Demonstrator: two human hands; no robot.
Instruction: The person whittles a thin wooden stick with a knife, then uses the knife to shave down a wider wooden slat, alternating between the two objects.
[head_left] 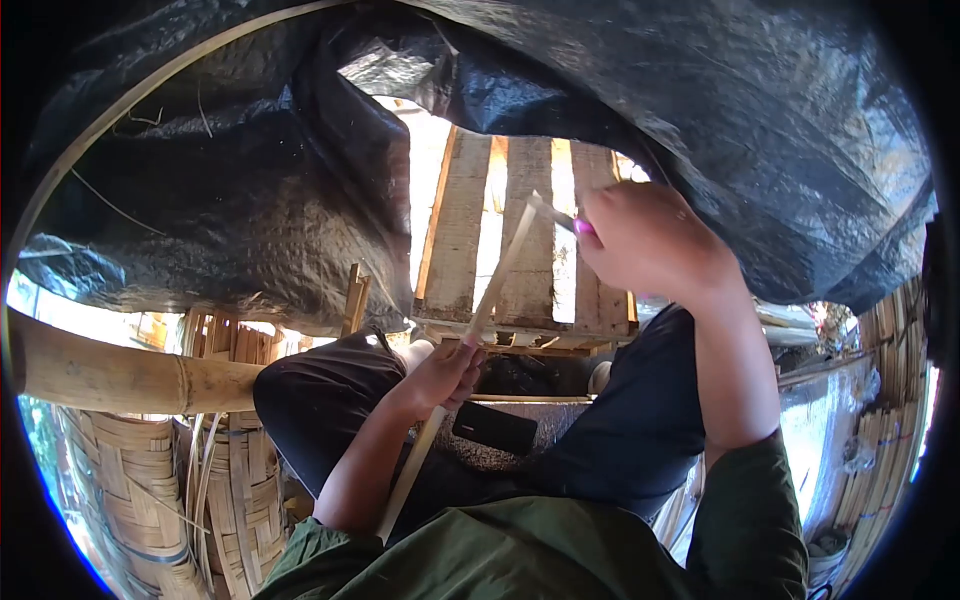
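Note:
My left hand (447,378) is wrapped round a long, pale bamboo strip (505,265) that slants from my lap up to the right. Raised at the right, my right hand (630,235) is closed on a knife (555,212), whose blade meets the strip's upper end. A bit of pink shows at the handle, and the rest of it is hidden in the fist. Below and right of my left hand, a black phone (495,428) lies between my legs.
Wooden slats (527,230) stand in front of my knees. Black plastic sheeting (740,110) hangs overhead and on both sides. A thick bamboo pole (140,378) juts in at the left, above woven bamboo baskets (130,480). Bundled bamboo strips (880,450) are at the right.

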